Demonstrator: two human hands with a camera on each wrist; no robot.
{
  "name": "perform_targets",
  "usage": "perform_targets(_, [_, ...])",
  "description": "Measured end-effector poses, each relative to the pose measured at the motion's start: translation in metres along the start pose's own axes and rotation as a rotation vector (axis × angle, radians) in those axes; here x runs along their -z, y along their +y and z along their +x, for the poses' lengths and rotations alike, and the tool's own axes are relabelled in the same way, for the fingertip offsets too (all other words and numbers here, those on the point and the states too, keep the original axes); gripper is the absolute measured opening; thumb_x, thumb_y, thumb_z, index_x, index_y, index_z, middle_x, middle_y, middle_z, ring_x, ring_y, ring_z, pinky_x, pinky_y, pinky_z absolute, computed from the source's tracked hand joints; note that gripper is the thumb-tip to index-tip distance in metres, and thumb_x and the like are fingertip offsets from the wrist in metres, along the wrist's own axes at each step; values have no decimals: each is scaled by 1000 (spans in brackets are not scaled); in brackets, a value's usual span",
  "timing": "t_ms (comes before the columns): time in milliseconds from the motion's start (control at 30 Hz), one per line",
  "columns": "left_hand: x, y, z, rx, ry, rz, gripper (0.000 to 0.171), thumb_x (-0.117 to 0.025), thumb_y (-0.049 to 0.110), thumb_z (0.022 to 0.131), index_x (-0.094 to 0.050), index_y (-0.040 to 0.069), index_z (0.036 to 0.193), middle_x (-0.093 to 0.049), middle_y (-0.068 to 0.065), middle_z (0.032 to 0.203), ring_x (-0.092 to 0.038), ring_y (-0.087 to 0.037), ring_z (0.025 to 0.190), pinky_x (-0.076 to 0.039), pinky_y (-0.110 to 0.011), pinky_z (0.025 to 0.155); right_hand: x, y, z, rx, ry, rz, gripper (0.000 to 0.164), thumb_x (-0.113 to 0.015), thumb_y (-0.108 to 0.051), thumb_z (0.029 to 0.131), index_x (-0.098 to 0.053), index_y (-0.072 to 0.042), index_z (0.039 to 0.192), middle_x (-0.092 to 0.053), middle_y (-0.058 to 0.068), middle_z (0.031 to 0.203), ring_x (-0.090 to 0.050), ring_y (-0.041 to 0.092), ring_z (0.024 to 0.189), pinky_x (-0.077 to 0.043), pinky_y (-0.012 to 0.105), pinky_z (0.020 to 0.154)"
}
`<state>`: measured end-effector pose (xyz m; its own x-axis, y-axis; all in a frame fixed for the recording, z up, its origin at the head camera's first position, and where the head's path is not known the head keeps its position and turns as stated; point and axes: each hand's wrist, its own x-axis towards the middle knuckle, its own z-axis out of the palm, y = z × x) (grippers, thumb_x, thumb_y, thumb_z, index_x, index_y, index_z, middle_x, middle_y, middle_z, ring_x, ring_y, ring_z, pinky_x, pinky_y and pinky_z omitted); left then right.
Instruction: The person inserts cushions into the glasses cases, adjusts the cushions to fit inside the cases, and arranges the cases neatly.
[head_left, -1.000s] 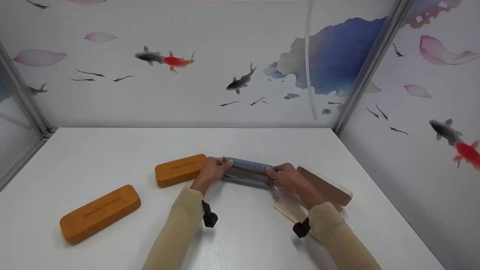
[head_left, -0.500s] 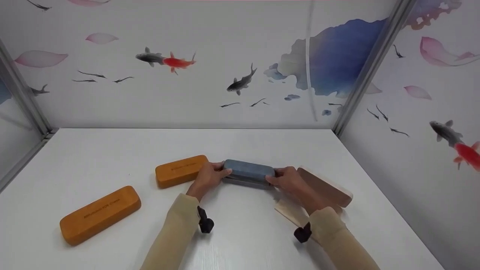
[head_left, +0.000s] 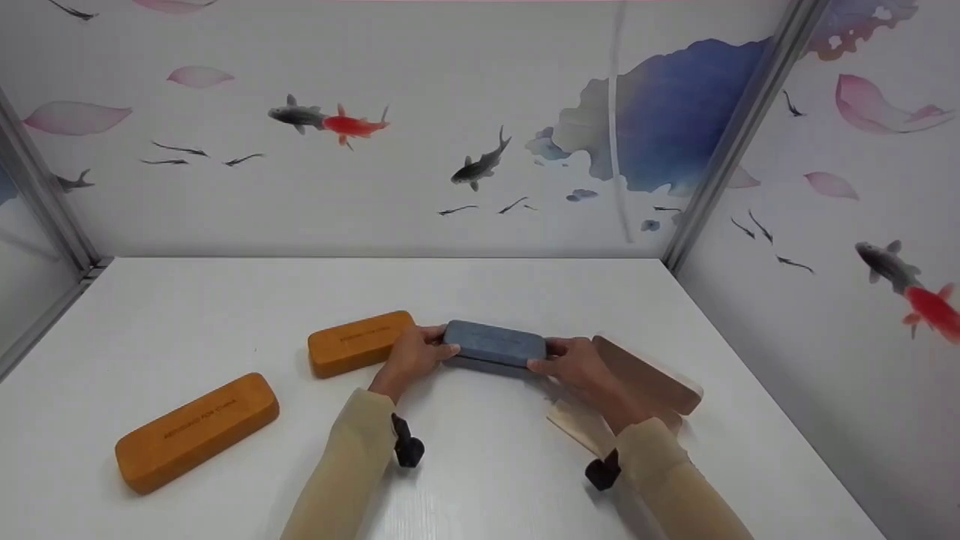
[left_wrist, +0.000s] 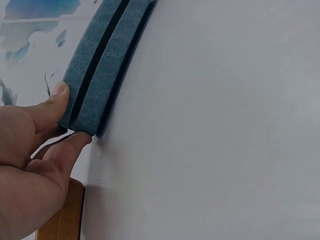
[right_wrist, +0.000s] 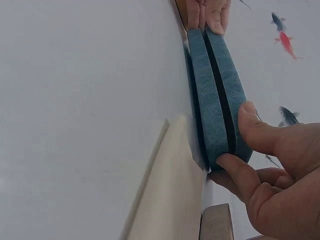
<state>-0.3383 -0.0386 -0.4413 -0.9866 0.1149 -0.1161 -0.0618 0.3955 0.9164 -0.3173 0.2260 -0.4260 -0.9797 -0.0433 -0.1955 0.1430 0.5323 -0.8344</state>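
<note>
A blue-grey glasses case (head_left: 495, 343) lies near the middle of the white table, its lid lowered to a narrow dark gap along the front. My left hand (head_left: 411, 356) grips its left end; in the left wrist view the thumb presses on the lid of the case (left_wrist: 102, 65) and fingers support the bottom part. At the other end, my right hand (head_left: 583, 369) pinches the case, thumb on the lid and fingers at the base, as the right wrist view shows along the case's side (right_wrist: 212, 95). The inside is hidden.
An orange glasses case (head_left: 356, 345) lies just beyond my left hand, and another orange case (head_left: 199, 435) sits at the front left. A brown case (head_left: 652, 375) lies on the right. Partly under my right forearm is a beige flat piece (head_left: 577, 424). Printed walls enclose the table.
The blue-grey case stood open with its interior showing; its lid has swung down toward me, leaving a thin gap. Both hands stay at its ends, thumbs slightly lower.
</note>
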Motion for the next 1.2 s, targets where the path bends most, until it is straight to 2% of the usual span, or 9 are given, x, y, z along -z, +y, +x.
perform_targets(267, [-1,-1,-3,9,23,8,54,-70,17,80,-51,9,130,-51,-9,134,-43,-22,128,-43,-35,100,-5,1,-2,-36,12,11,77,-79,-27,70,-44,-7,135,-50,12,135,-46,27,126,-43,40,100])
perform_targets(433, [2,4,-5,15,29,11,54,-69,12,81,-50,7,131,-51,-11,134,-45,-23,127,-43,-36,100,-4,-2,-4,-50,-21,-11,76,-76,-29,74,-40,-9,138,-46,11,139,-42,27,130,-40,41,102])
perform_targets(600, [5,11,-8,0,29,-29,53,-68,15,82,-50,9,131,-53,-7,133,-48,-21,124,-43,-35,99,7,-10,-13,-78,-60,-17,79,-72,-32,78,-32,-11,142,-37,10,145,-36,28,133,-38,43,104])
perform_targets(667, [6,16,-11,-22,37,-68,51,-68,17,82,-52,10,130,-55,-7,131,-50,-21,123,-43,-35,99,14,-13,-19,-75,-63,11,78,-71,-33,78,-32,-12,143,-35,9,146,-36,28,133,-39,43,103])
perform_targets(800, [7,33,-18,-83,43,-166,46,-66,16,84,-54,10,128,-57,-8,129,-53,-21,119,-44,-35,98,27,-17,-32,-57,-35,51,67,-70,-28,80,-41,-12,138,-42,9,142,-42,26,129,-43,39,100])
perform_targets(967, [-1,62,-31,-103,14,-248,42,-65,19,85,-57,13,125,-62,-8,120,-62,-20,105,-51,-30,87,40,-13,-53,52,11,-2,51,-67,-23,83,-51,-8,130,-50,13,134,-52,24,119,-48,31,93])
perform_targets(1067, [-8,75,-38,-135,-13,-248,39,-66,20,85,-60,12,122,-65,-8,113,-65,-21,99,-54,-29,80,47,-7,-68,131,61,-18,48,-67,-22,83,-54,-6,127,-53,14,131,-55,24,116,-49,26,90])
perform_targets(1200, [-19,88,-47,-197,-27,-181,32,-66,21,85,-64,12,115,-68,-6,103,-67,-20,92,-55,-27,75,55,2,-88,179,141,-4,44,-67,-22,83,-56,-6,124,-58,13,125,-57,24,113,-50,21,86])
